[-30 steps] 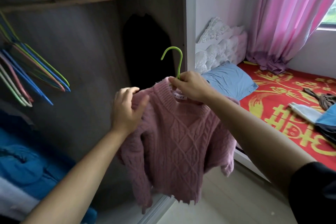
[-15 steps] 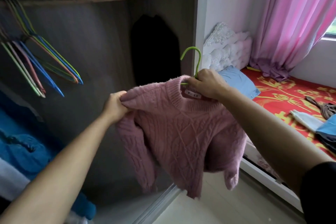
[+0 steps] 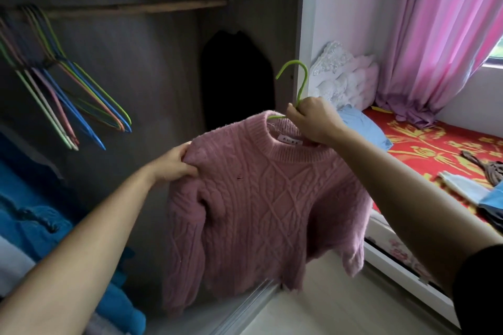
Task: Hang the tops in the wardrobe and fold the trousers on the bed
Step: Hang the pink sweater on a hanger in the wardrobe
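Gripping the green hanger [image 3: 295, 84] at its neck, right hand [image 3: 313, 119] is closed tight; hanger arms are hidden inside the pink sweater [image 3: 266, 198], only the hook and a sliver at the collar show. Left hand [image 3: 177, 162] is pinched on the sweater's shoulder. Dark garment [image 3: 234, 79] behind the hands is unreadable. Clothes [image 3: 479, 187] on the bed [image 3: 424, 149], right of the right arm, are cut off by the frame edge. Versus 0.5 s ago: hook sits higher, shoulder pulled flatter; rail [image 3: 136, 7] above the left hand not reached.
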Demonstrator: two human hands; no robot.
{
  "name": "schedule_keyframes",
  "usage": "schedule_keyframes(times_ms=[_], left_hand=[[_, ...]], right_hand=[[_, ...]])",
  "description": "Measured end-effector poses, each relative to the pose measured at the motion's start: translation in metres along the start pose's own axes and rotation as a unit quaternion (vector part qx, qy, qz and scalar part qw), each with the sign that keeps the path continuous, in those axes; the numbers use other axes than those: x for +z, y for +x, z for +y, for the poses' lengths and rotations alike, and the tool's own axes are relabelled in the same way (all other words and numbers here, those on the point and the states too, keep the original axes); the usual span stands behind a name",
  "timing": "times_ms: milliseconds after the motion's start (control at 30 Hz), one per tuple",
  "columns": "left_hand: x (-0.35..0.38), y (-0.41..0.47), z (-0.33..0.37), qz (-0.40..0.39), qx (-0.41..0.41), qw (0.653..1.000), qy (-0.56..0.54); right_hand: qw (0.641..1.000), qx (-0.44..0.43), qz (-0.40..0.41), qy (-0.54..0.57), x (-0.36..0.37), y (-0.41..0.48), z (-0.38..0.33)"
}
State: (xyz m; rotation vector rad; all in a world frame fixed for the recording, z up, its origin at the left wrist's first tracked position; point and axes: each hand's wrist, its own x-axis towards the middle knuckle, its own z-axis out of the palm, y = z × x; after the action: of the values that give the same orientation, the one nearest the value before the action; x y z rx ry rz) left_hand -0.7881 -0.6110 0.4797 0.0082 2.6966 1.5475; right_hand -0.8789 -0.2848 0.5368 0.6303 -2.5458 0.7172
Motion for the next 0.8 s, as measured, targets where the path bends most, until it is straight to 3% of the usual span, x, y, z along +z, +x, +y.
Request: schedule_keyframes(times_ms=[100, 233, 400, 567, 800], left_hand=[[0.002, -0.003, 0.002, -0.045, 0.026, 0.997, -0.064], [0.016, 0.007, 0.013, 0.102, 0.123, 0.985, -0.071], [0.021, 0.015, 0.019, 0.119, 0.193, 0.971, -0.082], [0.014, 0.02, 0.016, 0.059, 0.188, 0.977, -0.082], [0.013, 0.038, 0.024, 0.102, 0.194, 0.973, -0.071]], right_hand=[[0.999, -0.012, 0.035, 0.015, -0.004, 0.008, -0.013], [0.999, -0.022, 0.032, -0.004, -0.006, 0.017, -0.027], [0.998, -0.041, 0.047, -0.031, -0.003, 0.016, -0.025], [0.997, -0.01, -0.053, -0.05, 0.008, 0.011, -0.002], [0.989, -0.018, -0.125, -0.081, 0.042, -0.005, -0.001]])
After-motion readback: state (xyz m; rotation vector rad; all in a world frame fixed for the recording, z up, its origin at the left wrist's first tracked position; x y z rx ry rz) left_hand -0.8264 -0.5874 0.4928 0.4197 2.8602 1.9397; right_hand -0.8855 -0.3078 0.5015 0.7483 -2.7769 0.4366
